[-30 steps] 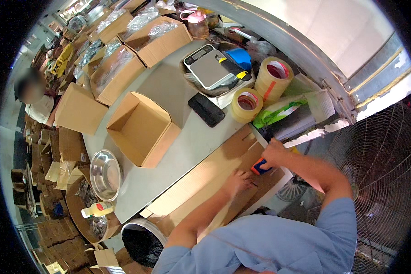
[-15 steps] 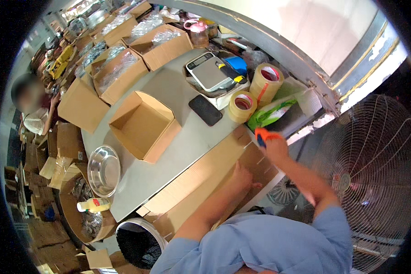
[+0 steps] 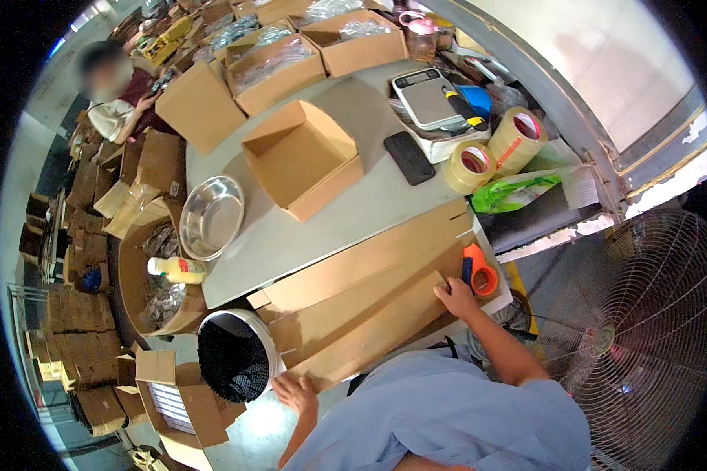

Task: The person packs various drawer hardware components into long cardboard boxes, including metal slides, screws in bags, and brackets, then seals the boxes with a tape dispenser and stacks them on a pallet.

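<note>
A large flat carton [image 3: 357, 306] of brown cardboard lies in front of me along the table's near edge. My right hand [image 3: 457, 300] pinches the right end of its long near flap [image 3: 377, 326], which is tilted up. At the flap's left end, next to the bucket, my left hand [image 3: 296, 392] touches the cardboard with its fingers spread. An orange-and-blue tool [image 3: 481, 272], which looks like a tape dispenser, lies on the carton's right end, just beyond my right hand.
An open carton [image 3: 302, 165] stands mid-table, beside a metal bowl [image 3: 212, 218] and a phone [image 3: 408, 158]. Tape rolls [image 3: 471, 166] and a scale [image 3: 427, 98] sit at the right. A bucket [image 3: 271, 345] stands left, a caged fan [image 3: 605, 337] right. A person [image 3: 118, 102] is far left.
My right hand has let go of the orange-and-blue tool and taken the flap's right end. My left hand has moved left and nearer, to the flap's other end. The view has shifted.
</note>
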`<state>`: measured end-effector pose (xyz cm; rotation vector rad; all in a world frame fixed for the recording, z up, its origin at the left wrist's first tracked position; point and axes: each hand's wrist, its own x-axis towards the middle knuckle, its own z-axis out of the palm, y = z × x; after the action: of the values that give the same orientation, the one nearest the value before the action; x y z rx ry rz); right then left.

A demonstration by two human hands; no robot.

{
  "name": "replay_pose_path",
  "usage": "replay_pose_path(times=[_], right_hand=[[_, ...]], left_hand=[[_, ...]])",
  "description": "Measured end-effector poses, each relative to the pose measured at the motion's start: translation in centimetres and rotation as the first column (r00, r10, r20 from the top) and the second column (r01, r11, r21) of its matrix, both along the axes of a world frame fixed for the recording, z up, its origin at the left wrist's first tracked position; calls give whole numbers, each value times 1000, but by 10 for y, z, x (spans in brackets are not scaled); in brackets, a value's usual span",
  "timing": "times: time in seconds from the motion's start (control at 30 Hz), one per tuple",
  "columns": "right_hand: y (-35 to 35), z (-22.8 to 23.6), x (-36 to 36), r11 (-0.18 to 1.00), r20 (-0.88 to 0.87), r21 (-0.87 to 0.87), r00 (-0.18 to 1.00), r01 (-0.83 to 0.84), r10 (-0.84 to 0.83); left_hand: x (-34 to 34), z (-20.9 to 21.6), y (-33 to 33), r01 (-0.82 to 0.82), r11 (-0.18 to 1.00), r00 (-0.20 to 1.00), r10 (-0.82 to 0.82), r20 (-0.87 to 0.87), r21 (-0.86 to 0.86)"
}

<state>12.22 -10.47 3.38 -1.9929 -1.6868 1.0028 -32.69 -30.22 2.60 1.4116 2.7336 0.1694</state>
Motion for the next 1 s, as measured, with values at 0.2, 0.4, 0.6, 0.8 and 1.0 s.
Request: replay_pose_path(times=[0.2, 0.4, 0.6, 0.8, 1.0], right_hand=[[9, -7, -10, 971, -114, -129, 969, 204, -218], [-16, 68, -28, 941, -489, -229, 807, 248, -331], [-101, 58, -8, 791, -758, -300, 370, 534, -537], [-257, 22, -2, 456, -730, -582, -185, 673, -658], [-386, -20, -34, 18, -540, -776, -650, 631, -534]], left_hand=[[-61, -16, -11, -404, 901, 575, 115, 810, 159], [-103, -35, -24, -411, 892, -19, 202, 979, -191], [-115, 21, -27, -175, 972, 65, 168, 984, -155], [-102, 67, 7, 54, 987, 71, 148, 986, -152], [-8, 104, 35, 332, 938, 57, 82, 995, -96]])
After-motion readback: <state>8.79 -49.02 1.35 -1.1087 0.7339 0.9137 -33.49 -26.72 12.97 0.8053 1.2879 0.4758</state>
